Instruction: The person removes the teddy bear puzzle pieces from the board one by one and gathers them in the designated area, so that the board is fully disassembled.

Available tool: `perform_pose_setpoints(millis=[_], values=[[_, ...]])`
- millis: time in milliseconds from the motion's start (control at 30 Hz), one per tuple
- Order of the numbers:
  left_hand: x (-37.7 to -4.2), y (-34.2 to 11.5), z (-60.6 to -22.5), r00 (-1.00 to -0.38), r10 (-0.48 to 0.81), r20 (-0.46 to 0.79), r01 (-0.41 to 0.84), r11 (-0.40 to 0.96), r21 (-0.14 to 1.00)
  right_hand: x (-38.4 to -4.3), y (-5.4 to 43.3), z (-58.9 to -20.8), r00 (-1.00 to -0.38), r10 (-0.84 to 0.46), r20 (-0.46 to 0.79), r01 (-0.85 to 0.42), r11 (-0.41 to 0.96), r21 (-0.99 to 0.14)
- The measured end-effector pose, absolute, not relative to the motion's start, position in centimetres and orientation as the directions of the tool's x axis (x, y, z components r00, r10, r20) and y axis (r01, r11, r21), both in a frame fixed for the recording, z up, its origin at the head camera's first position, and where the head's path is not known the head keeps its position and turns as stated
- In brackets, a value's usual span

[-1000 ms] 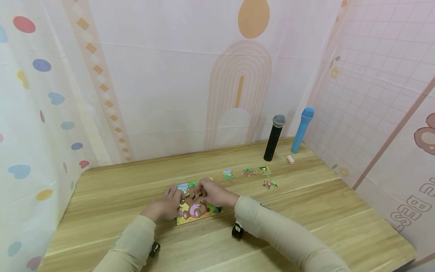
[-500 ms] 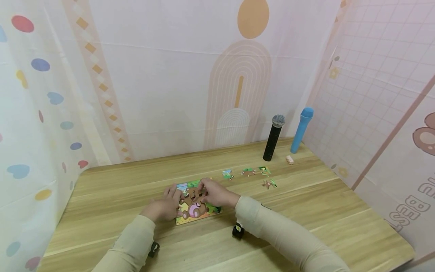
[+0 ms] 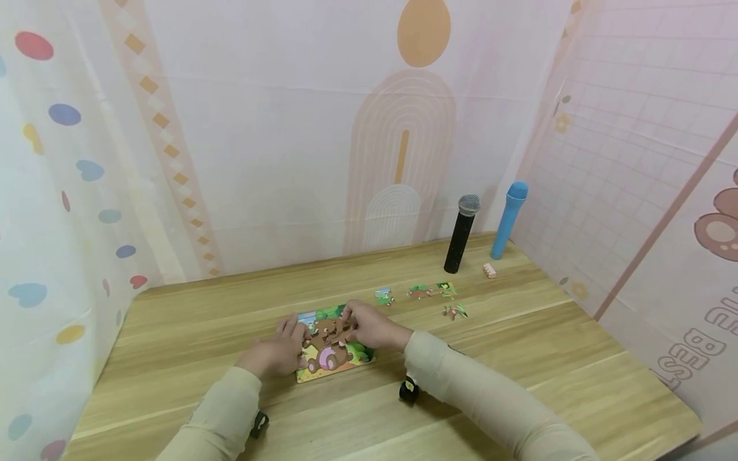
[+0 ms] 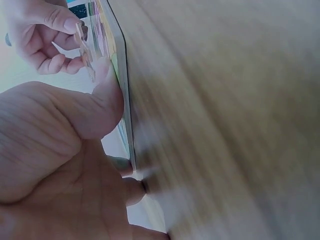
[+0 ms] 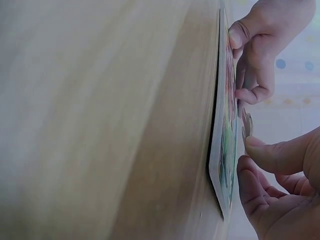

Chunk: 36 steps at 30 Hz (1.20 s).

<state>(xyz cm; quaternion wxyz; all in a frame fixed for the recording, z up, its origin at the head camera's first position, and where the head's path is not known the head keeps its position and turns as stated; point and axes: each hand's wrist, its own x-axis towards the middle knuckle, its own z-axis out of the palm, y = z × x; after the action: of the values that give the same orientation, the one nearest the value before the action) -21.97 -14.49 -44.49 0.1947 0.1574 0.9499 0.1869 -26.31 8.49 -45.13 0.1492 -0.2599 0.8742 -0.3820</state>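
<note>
A bear jigsaw board (image 3: 318, 374) lies flat on the wooden table, with a brown bear partly filled in. My left hand (image 3: 277, 352) rests at its left side; in the left wrist view the thumb (image 4: 111, 102) presses at the board's edge and other fingertips reach down beside it. Over the board's right part, my right hand (image 3: 373, 326) pinches a thin puzzle piece (image 5: 247, 125) between thumb and fingers. In the left wrist view that puzzle piece (image 4: 84, 47) stands on edge, tilted, close over the picture. My right fingers hide part of the board's right side.
Several loose puzzle pieces (image 3: 419, 292) lie behind and right of the board. Farther back stand a black microphone (image 3: 458, 243) with a silver head and a blue microphone (image 3: 506, 224). A small pink block (image 3: 489, 270) lies near them. Patterned curtains (image 3: 277, 160) border the table.
My right hand has shifted slightly to the right over the board, still pinching the piece, so more of the board's green right side shows. My left hand keeps its place.
</note>
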Motion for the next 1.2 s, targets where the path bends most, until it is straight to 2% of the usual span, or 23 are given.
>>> perform_pose_setpoints(millis=[367,667,1000,1200], values=[[-22.1,-14.6,-44.7,-0.875,0.375,-0.306,0.223,0.874,0.433,-26.4,9.6,-45.1,-0.821,-0.571,-0.015,-0.377,0.561,-0.737],[-22.9,-15.1,-46.3,-0.877,0.381,-0.292,0.233,0.87,0.434,-26.6,11.0,-45.0,-0.831,-0.556,-0.033,-0.358,0.578,-0.733],[-22.4,-14.8,-45.3,-0.875,0.372,-0.309,0.227,0.88,0.417,-27.1,13.2,-44.8,-0.84,-0.542,-0.03,-0.346,0.577,-0.74],[-22.9,-15.1,-46.2,-0.876,0.384,-0.292,0.242,0.873,0.422,-27.4,14.3,-45.0,-0.847,-0.531,-0.002,-0.374,0.6,-0.707]])
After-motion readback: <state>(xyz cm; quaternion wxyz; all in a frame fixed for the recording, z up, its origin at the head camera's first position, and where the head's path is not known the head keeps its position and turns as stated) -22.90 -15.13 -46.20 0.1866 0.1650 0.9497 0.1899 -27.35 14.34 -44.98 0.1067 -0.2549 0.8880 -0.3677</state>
